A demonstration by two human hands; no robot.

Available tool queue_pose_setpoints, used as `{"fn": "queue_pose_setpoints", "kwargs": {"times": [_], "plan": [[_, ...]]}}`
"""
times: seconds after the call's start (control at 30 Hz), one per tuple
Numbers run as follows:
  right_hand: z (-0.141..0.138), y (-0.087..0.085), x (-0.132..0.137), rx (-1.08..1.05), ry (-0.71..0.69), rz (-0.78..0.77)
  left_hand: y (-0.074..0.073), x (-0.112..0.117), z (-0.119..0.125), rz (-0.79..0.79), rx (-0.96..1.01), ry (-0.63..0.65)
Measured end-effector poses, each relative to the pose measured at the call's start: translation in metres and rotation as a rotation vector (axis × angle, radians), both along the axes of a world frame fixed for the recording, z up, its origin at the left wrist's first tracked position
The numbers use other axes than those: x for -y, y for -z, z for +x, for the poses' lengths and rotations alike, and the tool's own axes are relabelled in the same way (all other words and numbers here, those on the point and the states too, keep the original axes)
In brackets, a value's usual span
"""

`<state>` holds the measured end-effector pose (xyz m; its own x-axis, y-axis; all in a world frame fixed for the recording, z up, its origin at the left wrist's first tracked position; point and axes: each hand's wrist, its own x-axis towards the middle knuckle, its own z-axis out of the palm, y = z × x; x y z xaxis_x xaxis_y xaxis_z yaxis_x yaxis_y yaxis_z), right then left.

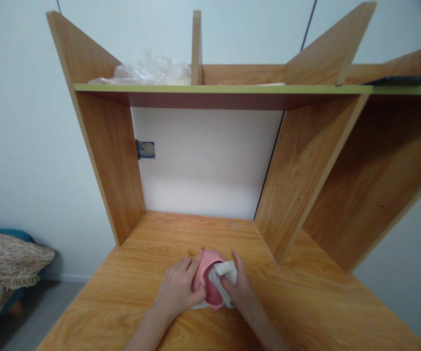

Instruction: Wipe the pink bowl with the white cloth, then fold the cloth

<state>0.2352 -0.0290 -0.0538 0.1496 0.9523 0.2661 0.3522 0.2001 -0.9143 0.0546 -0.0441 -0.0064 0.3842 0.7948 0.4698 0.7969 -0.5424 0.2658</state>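
A small pink and white piece of cloth lies bunched on the wooden desk, near its middle. My left hand rests on the cloth's left side, fingers curled over the pink part with the thumb tucked into it. My right hand grips the white part on the right, its fingers closed around the fabric. Both hands press the cloth against the desktop. Part of the cloth is hidden under my hands.
The desk has a hutch with upright wooden panels and a shelf above. A clear plastic bag sits on the shelf at left, a dark flat object at right. A wall socket shows behind. A bed with a patterned blanket lies far left.
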Motion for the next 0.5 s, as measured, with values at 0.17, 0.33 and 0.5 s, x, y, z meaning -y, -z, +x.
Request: {"fn": "queue_pose_setpoints", "kwargs": {"times": [0.17, 0.33, 0.5], "plan": [[0.006, 0.004, 0.001, 0.091, 0.058, 0.026, -0.001, 0.002, 0.005, 0.02, 0.096, 0.047], [0.006, 0.003, 0.004, 0.124, 0.098, 0.014, 0.004, -0.001, 0.009, -0.137, 0.362, 0.068], [0.005, 0.004, 0.002, 0.053, 0.168, 0.136, 0.014, 0.0, 0.015, -0.282, 0.573, 0.152]]}}
